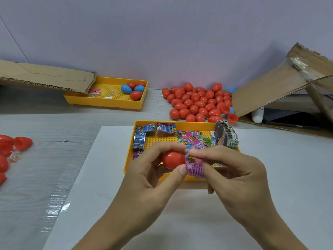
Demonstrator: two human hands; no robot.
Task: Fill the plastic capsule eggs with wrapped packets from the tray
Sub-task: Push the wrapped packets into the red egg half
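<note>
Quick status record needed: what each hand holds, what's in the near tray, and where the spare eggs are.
left hand: grips a red capsule egg
right hand: pinches a pink wrapped packet against the egg's right end
near tray: yellow, holds blue and pink wrapped packets
spare eggs: red egg pile behind the near tray
far tray: yellow, a few red and blue eggs
packet inside egg: cannot tell

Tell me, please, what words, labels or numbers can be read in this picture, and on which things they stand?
No text reads with certainty.
Purple packet held by the right hand against the red egg in the left hand: rows of small print, blurred.
Blue packets in the yellow tray: bold lettering and barcodes, too blurred; one mark may be a "9".
Banded bundle: print too small.
</note>
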